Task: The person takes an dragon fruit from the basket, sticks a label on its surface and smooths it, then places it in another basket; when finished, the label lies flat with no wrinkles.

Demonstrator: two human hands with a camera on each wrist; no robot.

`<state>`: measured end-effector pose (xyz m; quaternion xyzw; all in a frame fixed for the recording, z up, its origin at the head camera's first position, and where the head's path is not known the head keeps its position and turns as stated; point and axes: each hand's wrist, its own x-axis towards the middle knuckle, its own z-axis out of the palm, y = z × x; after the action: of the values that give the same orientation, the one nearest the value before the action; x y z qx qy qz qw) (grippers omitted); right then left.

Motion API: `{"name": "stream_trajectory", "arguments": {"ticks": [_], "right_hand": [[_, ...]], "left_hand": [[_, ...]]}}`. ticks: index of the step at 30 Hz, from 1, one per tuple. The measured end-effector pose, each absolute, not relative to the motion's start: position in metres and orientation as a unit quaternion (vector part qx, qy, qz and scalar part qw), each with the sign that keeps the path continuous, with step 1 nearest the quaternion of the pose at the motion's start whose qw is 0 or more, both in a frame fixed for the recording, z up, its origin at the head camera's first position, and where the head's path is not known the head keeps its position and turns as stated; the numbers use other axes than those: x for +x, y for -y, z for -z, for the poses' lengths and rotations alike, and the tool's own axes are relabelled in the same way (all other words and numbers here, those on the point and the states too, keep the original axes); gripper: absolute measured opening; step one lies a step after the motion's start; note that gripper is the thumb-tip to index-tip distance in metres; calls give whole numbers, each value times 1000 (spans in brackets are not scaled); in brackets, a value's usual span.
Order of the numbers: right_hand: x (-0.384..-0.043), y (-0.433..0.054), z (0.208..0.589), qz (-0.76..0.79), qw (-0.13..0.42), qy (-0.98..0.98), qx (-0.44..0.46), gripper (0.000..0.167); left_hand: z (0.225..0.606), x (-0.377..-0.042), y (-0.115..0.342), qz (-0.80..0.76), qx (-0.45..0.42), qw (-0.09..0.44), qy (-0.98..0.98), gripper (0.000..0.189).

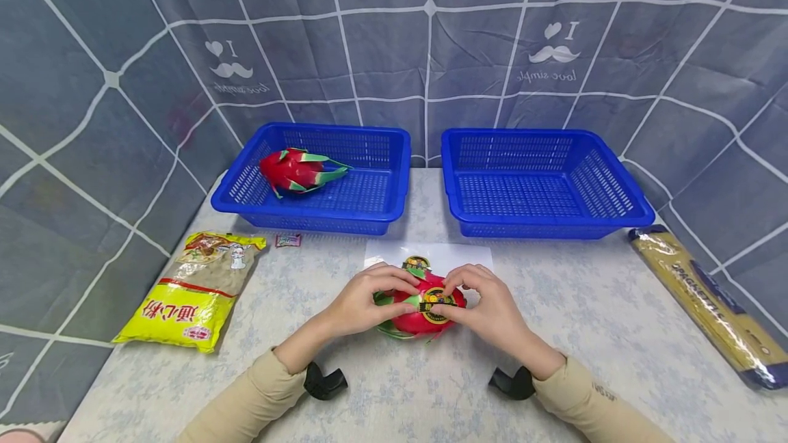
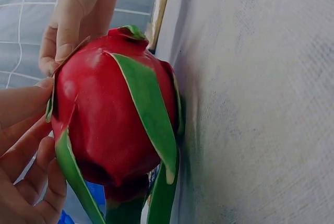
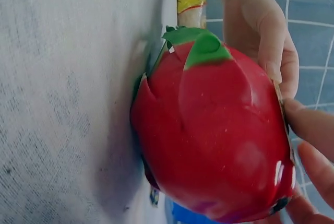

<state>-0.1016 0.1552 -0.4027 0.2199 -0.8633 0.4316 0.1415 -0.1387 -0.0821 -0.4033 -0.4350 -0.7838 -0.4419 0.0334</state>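
A red dragon fruit point(image 1: 421, 323) with green leaf tips lies on the table in front of me, one side of its skin filling each wrist view. On its upper face sits a round black-and-gold sticker point(image 1: 438, 297) with a banner across it. My left hand point(image 1: 374, 294) holds the sticker's left end between bent thumb and fingers. The right hand point(image 1: 489, 303) holds its right part, thumb on the banner and forefinger at the upper edge. Edge-on, the sticker point(image 3: 283, 104) runs along the fruit's top. Behind the fruit, another sticker point(image 1: 416, 263) shows over a white sheet point(image 1: 458, 253).
A blue basket point(image 1: 320, 216) at back left holds a second dragon fruit point(image 1: 298, 171). Another blue basket point(image 1: 542, 224) stands at back right. A yellow bag point(image 1: 195, 290) and small wrapped candy point(image 1: 288, 240) lie left; a spaghetti pack point(image 1: 708, 303) lies right.
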Motion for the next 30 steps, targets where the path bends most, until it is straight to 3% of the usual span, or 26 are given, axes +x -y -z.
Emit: {"name": "stream_trajectory", "arguments": {"ticks": [5,10,16,21,30], "right_hand": [[-103,-158,406,-474,63,849,226,22],[-101,-159,413,-512,2,830,222,25],[-97,-155,421,-507,34,830,229,31],[-98,-158,423,-456,61,848,263,30],[-107,-174,419,-458,-20,828,322,33]], "left_hand": [[404,-137,82,446,-428,26,785,20],[409,-131,76,490,-408,10,770,18],[419,-122,62,545,-355,-34,759,10],[421,-123,59,565,-347,-15,749,10],[427,-125,56,586,-356,11,728,13]]}}
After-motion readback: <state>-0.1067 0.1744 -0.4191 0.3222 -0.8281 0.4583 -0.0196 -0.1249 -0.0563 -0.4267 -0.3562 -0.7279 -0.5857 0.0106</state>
